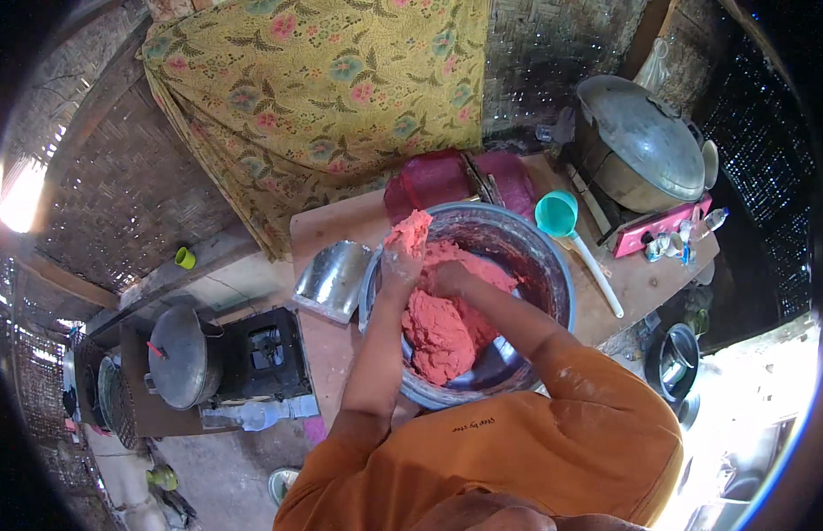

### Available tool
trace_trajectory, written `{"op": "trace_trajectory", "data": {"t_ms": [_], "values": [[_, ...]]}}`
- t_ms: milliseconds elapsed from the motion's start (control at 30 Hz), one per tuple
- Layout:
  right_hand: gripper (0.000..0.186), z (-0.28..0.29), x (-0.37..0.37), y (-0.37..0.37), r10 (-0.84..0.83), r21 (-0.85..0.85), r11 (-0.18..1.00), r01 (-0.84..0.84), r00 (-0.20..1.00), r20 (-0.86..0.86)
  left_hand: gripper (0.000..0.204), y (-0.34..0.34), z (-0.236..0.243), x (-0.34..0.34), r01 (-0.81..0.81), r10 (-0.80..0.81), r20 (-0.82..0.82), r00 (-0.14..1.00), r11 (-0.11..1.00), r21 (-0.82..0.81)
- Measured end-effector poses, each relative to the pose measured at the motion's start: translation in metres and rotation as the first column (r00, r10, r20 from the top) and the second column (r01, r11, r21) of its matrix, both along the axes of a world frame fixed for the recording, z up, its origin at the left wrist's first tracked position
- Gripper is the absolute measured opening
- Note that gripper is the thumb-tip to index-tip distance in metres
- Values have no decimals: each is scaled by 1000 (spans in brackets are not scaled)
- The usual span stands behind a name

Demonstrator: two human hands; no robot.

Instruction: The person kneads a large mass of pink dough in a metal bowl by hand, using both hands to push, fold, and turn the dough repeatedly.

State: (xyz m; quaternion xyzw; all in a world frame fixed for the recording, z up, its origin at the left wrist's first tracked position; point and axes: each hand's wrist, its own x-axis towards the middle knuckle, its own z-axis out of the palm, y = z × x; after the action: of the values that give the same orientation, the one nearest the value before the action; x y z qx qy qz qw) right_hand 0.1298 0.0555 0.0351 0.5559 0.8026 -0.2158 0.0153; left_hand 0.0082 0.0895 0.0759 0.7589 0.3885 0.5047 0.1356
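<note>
A large metal basin [562,274] stands in front of me with a big mass of pinkish-red dough [440,332] in it. At the basin's far left rim my left hand [401,263] is raised, closed on a lump of the same dough [413,228] that sticks up beyond the fingers. My right hand [447,279] presses into the dough near the middle of the basin, its fingers mostly buried and hidden. Pale residue coats my left hand. More dough smears the basin's inner wall on the right.
The basin rests on a wooden table [327,226]. Left of it stands a shiny metal container [332,276]; to the right lies a turquoise dipper [557,212] with a white handle. Dark red plastic packages [429,181] and a big lidded pot [642,146] stand behind. A stove [268,350] is at left.
</note>
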Motion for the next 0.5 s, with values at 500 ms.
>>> {"op": "trace_trajectory", "data": {"t_ms": [500], "values": [[48,29,76,-128,100,-122,984,-127,973,-207,34,3,-60,-9,13,-117,-402,908,967,-253]]}}
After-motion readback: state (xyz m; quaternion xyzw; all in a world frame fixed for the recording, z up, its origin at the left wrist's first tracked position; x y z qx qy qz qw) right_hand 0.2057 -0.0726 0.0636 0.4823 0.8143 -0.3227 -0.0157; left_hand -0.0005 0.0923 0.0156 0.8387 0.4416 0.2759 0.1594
